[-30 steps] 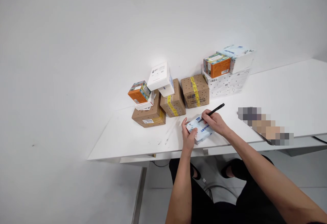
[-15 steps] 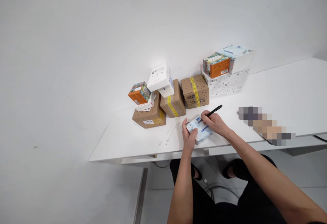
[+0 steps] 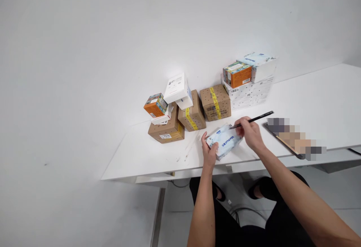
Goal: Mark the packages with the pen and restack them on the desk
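My left hand (image 3: 209, 152) grips the left end of a pale blue tissue pack (image 3: 225, 141) with dark blue lettering, the thumb lying on its top. The pack rests on the white table (image 3: 135, 147) near the front edge. In my right hand (image 3: 250, 132), a slim black pen (image 3: 261, 116) is pinched between the fingers. Its tip points left, over the upper right part of the pack; whether it touches is too small to tell.
Brown cartons (image 3: 166, 128) with tape stand behind the pack, a white box (image 3: 176, 89) and an orange box (image 3: 155, 105) stacked on the left ones. At right, a white carton (image 3: 249, 93) bears another orange box (image 3: 239, 77) and tissue pack (image 3: 262, 68). A partly blurred flat object (image 3: 282, 140) lies right.
My right hand has moved right with the pen, away from the middle of the tissue pack, uncovering its lettering. My left hand keeps its hold on the pack.
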{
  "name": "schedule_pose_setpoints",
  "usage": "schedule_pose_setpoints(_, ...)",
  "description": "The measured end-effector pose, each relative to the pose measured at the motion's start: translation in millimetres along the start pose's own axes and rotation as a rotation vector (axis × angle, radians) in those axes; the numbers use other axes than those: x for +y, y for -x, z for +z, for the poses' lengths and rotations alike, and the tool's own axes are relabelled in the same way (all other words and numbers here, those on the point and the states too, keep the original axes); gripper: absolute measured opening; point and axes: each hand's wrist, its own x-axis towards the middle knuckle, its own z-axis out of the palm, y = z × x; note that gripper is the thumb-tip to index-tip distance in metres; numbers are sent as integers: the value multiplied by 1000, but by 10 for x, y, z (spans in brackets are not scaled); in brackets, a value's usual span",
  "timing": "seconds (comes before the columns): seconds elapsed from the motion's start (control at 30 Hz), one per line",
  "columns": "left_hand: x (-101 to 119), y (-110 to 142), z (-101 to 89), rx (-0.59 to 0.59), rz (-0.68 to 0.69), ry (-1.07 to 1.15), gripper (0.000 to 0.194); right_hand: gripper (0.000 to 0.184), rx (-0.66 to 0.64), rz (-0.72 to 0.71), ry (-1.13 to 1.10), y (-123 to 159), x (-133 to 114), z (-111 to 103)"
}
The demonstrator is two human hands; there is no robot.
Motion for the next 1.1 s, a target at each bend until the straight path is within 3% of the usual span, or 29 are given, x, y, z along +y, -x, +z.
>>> schedule_pose_setpoints(0.07,-5,0,-4,1,1,-11,66,28,152,-10,53,-33,-7,-172)
schedule_pose_setpoints(0.13,-14,-5,-9,16,15,-37,66,30,223,27,303,-75,9,-354)
schedule_pose_setpoints(0.2,-17,-10,-9,32,28,-61,66,28,137,93,712,-106,45,-493)
schedule_pose_setpoints(0.27,-8,-12,-4,31,34,-62,65,26,-42,163,1090,-116,96,-553)
schedule_pose_setpoints(0.37,22,-7,7,24,32,-41,67,34,-198,242,1364,-98,178,-511)
schedule_pose_setpoints(0.47,51,3,13,19,22,-57,69,35,-209,262,1384,-57,225,-449)
schedule_pose_setpoints(0.57,59,7,10,18,26,-76,69,37,-162,197,1389,9,213,-540)
schedule_pose_setpoints(0.7,33,2,4,16,29,-56,69,43,95,8,1508,114,170,-958)
schedule_pose_setpoints(0.77,14,-1,4,12,26,-42,69,54,175,63,1517,158,172,-1193)
schedule_pose_setpoints(0.87,-5,-1,4,12,31,-42,68,62,151,133,1457,210,216,-1418)
schedule_pose_setpoints(1.0,-13,7,2,8,37,-49,66,53,187,32,1444,259,256,-1440)
schedule_pose_setpoints(1.1,-17,8,3,21,39,-64,65,53,188,79,1406,282,204,-1394)
